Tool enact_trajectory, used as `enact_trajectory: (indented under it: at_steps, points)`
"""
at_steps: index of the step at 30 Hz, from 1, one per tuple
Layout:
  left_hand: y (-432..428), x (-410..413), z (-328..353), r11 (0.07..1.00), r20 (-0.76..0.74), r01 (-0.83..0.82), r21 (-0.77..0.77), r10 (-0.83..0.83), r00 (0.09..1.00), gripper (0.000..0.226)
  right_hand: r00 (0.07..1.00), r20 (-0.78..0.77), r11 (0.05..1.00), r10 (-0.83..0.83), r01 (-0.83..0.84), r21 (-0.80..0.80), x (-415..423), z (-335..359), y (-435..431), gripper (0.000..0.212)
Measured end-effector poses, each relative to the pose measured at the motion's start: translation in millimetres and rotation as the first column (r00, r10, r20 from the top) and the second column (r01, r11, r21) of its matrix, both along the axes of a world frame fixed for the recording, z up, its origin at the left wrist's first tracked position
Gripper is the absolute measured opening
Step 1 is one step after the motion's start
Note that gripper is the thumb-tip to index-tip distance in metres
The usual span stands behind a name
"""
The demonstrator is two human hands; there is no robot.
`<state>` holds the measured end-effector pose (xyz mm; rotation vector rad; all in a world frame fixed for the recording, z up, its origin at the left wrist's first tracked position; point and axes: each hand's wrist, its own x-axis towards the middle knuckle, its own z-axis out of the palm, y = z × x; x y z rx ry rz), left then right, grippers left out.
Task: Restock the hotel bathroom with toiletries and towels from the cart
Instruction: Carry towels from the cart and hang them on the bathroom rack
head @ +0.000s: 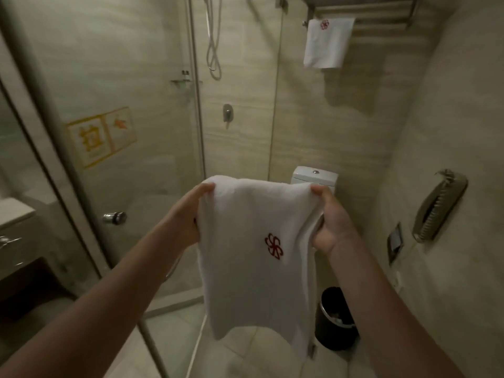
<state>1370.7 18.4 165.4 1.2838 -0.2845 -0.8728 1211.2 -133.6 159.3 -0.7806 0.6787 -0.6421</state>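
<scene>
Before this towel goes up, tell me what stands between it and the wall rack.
Nothing visible does. The towel, gripped by the left hand and right hand, has open air up to the rack. A hung towel takes the rail's left end; the rest is bare.

- Glass shower door (122, 64), left half of frame: yellow-and-orange sticker (102, 136) on pane, chrome knob (115, 217) lower down.
- Behind glass: shower hose (213, 50) hanging in loop, upper centre; mixer valve (227, 113) on wall below it.
- Toilet cistern (313, 174), centre, white, round flush button on top.
- Black waste bin (335, 320) on floor (245, 356), lower right; pale scrap inside.
- Wall phone (439, 205), right wall, handset tilted; dark wall plate (395, 242) just beside it, lower left.
</scene>
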Motion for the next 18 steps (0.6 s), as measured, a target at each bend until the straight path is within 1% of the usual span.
enact_trajectory:
  at_steps: [1, 3, 6, 9, 10, 11, 13, 14, 16, 18]
  points:
    - [-19, 13, 0, 0.999, -0.024, 0.038, 0.007, -0.038, 0.999, 0.032, 1.0, 0.011, 1.0, -0.01, 0.01, -0.005, 8, 1, -15, 0.026]
    - [-57, 41, 2, 0.993, -0.021, 0.116, -0.018, -0.116, 0.993, 0.034, 0.999, 0.039, 1.0, -0.026, 0.027, -0.006, 23, 5, -46, 0.028]
    - [-112, 79, 9, 0.964, 0.037, 0.249, -0.093, -0.246, 0.969, 0.039, 0.996, 0.014, 0.996, -0.089, 0.089, 0.003, 46, 8, -92, 0.041]
    - [-164, 109, 15, 0.921, 0.085, 0.367, -0.131, -0.358, 0.93, 0.036, 0.986, -0.051, 0.987, -0.156, 0.153, -0.056, 62, 11, -130, 0.059]
    - [-182, 117, 17, 0.921, 0.091, 0.37, -0.126, -0.36, 0.928, 0.037, 0.982, -0.063, 0.982, -0.179, 0.175, -0.072, 66, 13, -144, 0.058]
    - [-200, 123, 20, 0.928, 0.103, 0.358, -0.106, -0.348, 0.932, 0.038, 0.979, -0.064, 0.978, -0.195, 0.189, -0.088, 70, 16, -157, 0.052]
    - [-233, 131, 28, 0.946, 0.131, 0.32, -0.061, -0.31, 0.942, 0.04, 0.974, -0.05, 0.969, -0.223, 0.215, -0.122, 77, 23, -182, 0.036]
    - [-249, 135, 32, 0.953, 0.141, 0.301, -0.045, -0.292, 0.946, 0.04, 0.97, -0.048, 0.964, -0.24, 0.232, -0.133, 82, 26, -195, 0.031]
    - [-284, 146, 38, 0.967, 0.179, 0.252, -0.033, -0.242, 0.954, 0.041, 0.957, -0.048, 0.947, -0.287, 0.275, -0.167, 90, 31, -224, 0.031]
    - [-322, 158, 39, 0.984, 0.259, 0.174, -0.03, -0.16, 0.952, 0.039, 0.942, -0.061, 0.928, -0.331, 0.312, -0.205, 101, 33, -255, 0.041]
